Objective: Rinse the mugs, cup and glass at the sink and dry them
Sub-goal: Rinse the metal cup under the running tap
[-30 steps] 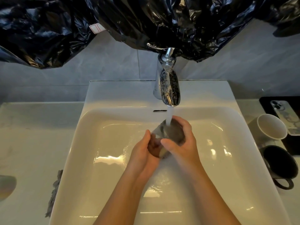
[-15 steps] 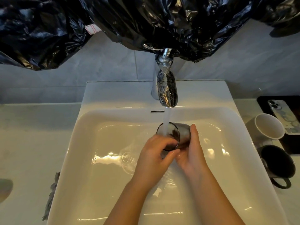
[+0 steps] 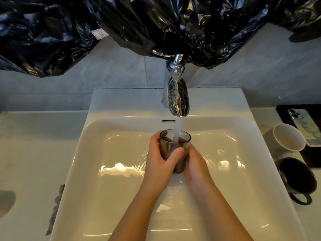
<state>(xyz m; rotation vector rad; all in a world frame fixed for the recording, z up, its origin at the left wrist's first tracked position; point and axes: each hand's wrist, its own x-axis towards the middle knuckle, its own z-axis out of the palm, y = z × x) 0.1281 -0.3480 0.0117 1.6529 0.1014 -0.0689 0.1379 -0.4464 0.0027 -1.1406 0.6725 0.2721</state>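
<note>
glass rinse under running tap: two-hand hold

glass (image 3: pixel 174 150) position: upright, mouth up, held over the basin of the sink (image 3: pixel 121 101), directly below the tap (image 3: pixel 177 94). the water stream (image 3: pixel 178 129) falls inside the rim, so the interior fills and flushes. any overflow drops into the basin and not onto the surface (image 3: pixel 34 136).

left hand (image 3: pixel 160 162): closed around the glass, thumb laid across the near wall, fingers wrapped round the left side. judged purpose: this grip carries the weight and keeps the mouth level under the flow.

right hand (image 3: pixel 196 166): wrapped around the lower right side, fingers passing behind the wall. finger shapes show through the tinted glass. judged purpose: second support against slip, since a wet glass offers little friction.

waiting items: white mug (image 3: pixel 288 138) and black mug (image 3: pixel 297 178) stand just beside each other on the surface right of the sink, mouths up, apart from the basin but near the right hand. whether they are already rinsed cannot be told.

other items: phone (image 3: pixel 304 126) lies on a dark tray (image 3: pixel 312 159) behind the mugs, probably kept there to stay out of the splash. grey cloth (image 3: pixel 55 209) lies at the left edge of the sink, likely staged for the drying step.

step in hand, as judged: interior rinse of the glass. drying is not yet begun.
</note>
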